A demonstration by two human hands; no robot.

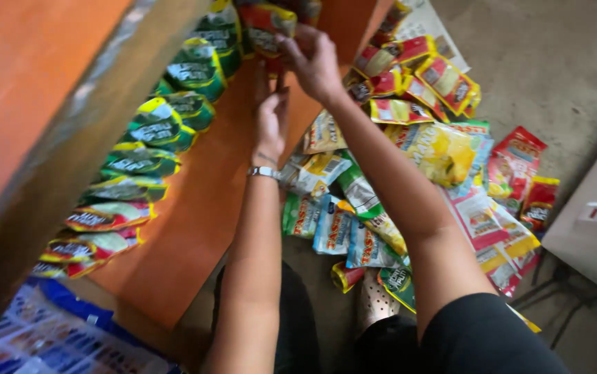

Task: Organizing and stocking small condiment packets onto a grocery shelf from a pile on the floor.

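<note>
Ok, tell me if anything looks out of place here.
Yes: a heap of snack packets lies strewn on the floor, overlapping at all angles, while the packets on the orange shelf stand in a row.

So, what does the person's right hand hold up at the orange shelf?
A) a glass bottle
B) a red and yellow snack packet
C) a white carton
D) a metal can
B: the right hand pinches a red and yellow snack packet above the orange shelf, beside the row of green packets.
</note>
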